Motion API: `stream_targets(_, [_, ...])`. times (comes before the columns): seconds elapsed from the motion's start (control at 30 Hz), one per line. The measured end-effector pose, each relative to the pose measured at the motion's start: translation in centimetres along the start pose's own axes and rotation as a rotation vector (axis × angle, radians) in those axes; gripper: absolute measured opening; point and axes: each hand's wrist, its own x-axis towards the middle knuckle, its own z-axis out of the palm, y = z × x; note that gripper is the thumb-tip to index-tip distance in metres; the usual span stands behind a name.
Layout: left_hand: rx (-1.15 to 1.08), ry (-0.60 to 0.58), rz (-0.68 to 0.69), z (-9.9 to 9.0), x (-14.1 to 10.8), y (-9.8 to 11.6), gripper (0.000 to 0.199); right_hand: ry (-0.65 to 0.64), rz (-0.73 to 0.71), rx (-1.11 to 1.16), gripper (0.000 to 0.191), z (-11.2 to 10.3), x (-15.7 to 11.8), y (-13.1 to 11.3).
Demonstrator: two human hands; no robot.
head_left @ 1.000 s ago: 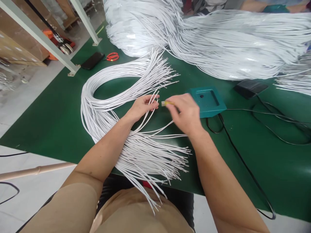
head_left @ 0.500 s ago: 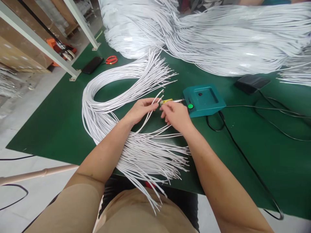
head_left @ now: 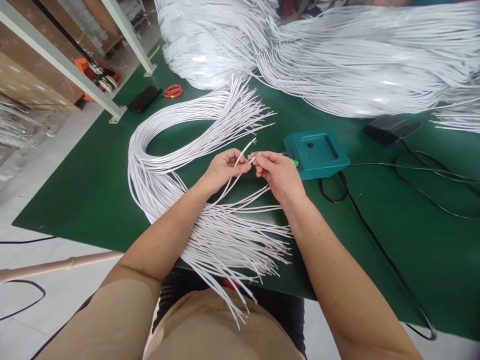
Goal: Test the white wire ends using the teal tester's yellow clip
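Pinches white cables (head_left: 244,150) in the left hand (head_left: 227,170), grips one cable's end in the right hand (head_left: 280,174), near the teal device (head_left: 323,151) on the green counter (head_left: 75,200).

There are two hands (head_left: 279,172), two posts (head_left: 129,35), one teal box (head_left: 318,156), one red-handled tool (head_left: 174,92).

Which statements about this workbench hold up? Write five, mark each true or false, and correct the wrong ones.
1. The left hand holds white cables. True.
2. The teal box is on the left hand's side. False: the teal box is on the right hand's side.
3. A red-handled tool lies beside a flat black object. True.
4. The tabletop is white. False: the tabletop is green.
5. The hands are far apart. False: their fingertips nearly meet.
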Motion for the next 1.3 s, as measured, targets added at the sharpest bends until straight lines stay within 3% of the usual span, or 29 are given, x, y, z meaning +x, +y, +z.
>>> stream_targets(0.37, [0.054, -0.073, 0.047, 0.3, -0.2, 0.1, 0.031, -0.071, 0.175, 0.142, 0.008, 0.3, 0.0, -0.5])
stream_targets(0.57, [0.077, -0.120, 0.053, 0.4, -0.2, -0.1, 0.032, -0.134, 0.168, 0.111, 0.033, 0.0, 0.2, -0.3])
stream_targets(0.83, [0.041, -0.140, 0.091, 0.2, -0.2, 0.2, 0.029, -0.165, 0.201, 0.148, 0.032, -0.2, 0.1, -0.2])
stream_targets(1.0, [0.055, -0.138, 0.071, 0.1, -0.3, 0.4, 0.054, -0.061, 0.047, 0.037, 0.031, 0.2, -0.1, 0.0])
stream_targets(1.17, [0.002, -0.154, 0.009, 0.3, -0.5, 0.8, 0.046, 0.079, -0.215, -0.341, 0.020, 0.6, -0.3, 0.3])
stream_targets(1.3, [-0.143, -0.116, -0.131, 0.5, -0.5, 1.2, 0.042, 0.131, -0.459, -0.736, 0.016, 0.2, -0.2, 0.9])
